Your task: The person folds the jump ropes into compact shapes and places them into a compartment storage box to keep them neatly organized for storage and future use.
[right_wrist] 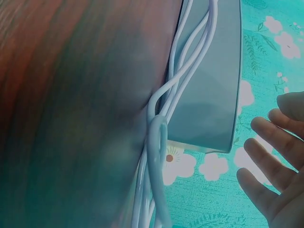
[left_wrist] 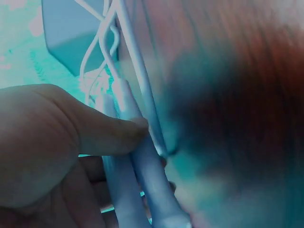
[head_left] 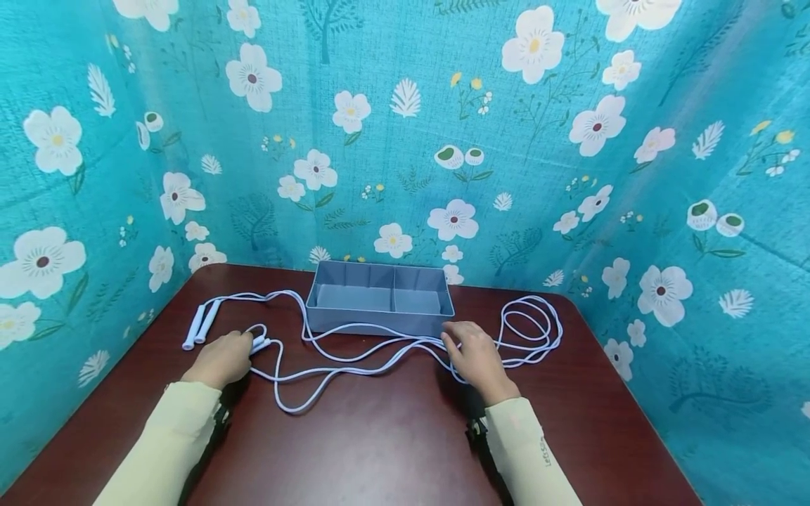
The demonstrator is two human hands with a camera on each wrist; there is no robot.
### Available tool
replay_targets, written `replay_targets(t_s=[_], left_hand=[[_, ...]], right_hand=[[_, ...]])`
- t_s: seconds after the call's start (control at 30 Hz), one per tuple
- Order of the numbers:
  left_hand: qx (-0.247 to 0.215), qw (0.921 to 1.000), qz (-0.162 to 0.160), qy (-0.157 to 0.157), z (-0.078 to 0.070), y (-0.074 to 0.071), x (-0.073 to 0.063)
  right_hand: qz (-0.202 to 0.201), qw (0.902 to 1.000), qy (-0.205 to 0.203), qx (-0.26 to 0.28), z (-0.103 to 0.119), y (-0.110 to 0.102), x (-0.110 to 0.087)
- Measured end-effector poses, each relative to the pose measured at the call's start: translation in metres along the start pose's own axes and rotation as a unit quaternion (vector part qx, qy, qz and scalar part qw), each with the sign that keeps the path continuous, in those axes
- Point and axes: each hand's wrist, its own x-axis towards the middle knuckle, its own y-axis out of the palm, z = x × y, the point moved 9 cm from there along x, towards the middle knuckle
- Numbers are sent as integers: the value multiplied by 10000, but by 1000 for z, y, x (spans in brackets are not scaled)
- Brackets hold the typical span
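White skipping-rope cords (head_left: 361,370) run in loose curves across the dark red-brown table. At the left, my left hand (head_left: 218,360) grips a pair of white rope handles (left_wrist: 159,190), the thumb over them and fingers behind. Another pair of handles (head_left: 195,328) lies on the table just beyond that hand. My right hand (head_left: 477,358) is over the cords near the grey box's right front corner. In the right wrist view its fingers (right_wrist: 273,142) are spread and hold nothing, apart from the bundled cords (right_wrist: 156,142).
A grey divided box (head_left: 380,318) with two visible compartments stands at the table's back edge, cords passing along its front. Loops of cord (head_left: 557,330) lie at the right of the table (head_left: 392,450). Blue-green floral curtains (head_left: 392,176) enclose the back and sides.
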Motion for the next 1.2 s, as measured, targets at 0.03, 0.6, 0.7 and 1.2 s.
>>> replay_targets(t_s=[0.03, 0.6, 0.7, 1.2], left_hand=[[15, 9999, -95, 64, -2, -2, -1], [-1, 9816, -1403, 1298, -89, -75, -18], [-156, 9792, -1363, 1492, -105, -80, -21], [-168, 9651, -1227, 2308, -176, -76, -21]], right_hand=[[11, 10000, 5, 12, 1, 0, 0], [-119, 9992, -73, 377, 26, -7, 9], [-86, 9985, -58, 543, 31, -7, 11], [-142, 9906, -812, 1095, 79, -4, 17]])
